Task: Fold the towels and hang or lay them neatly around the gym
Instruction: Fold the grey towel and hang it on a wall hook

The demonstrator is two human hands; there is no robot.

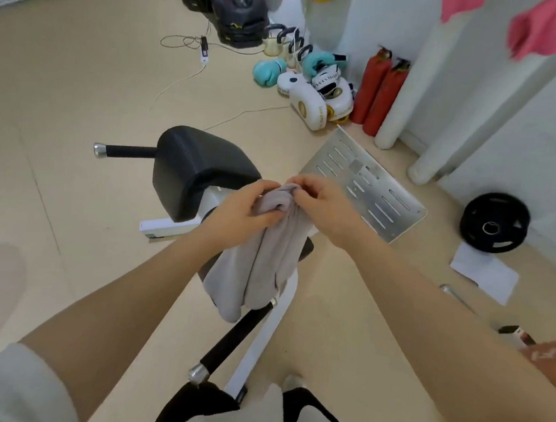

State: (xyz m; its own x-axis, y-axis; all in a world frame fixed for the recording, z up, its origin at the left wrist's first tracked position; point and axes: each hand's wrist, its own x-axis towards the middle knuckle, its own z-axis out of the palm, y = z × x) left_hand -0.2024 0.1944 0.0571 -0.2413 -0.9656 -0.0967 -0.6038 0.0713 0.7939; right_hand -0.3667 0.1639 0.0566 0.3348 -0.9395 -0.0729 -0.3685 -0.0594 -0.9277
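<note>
A pale grey towel (pixel 266 263) hangs bunched in loose folds in front of me, over the frame of a white exercise machine (pixel 260 339). My left hand (pixel 243 211) grips its top from the left. My right hand (pixel 320 202) pinches the same top edge from the right. The towel's lower end droops down to the machine's black handle bar (pixel 233 337). Two pink towels (pixel 540 30) hang high up on the wall at the right.
A black padded seat (pixel 196 171) with a side handle stands just behind the towel. A slotted metal plate (pixel 365 184) lies on the floor to the right, then a black weight plate (pixel 493 223), paper, boxing gloves (pixel 307 93), red extinguishers (pixel 377 92) and cables.
</note>
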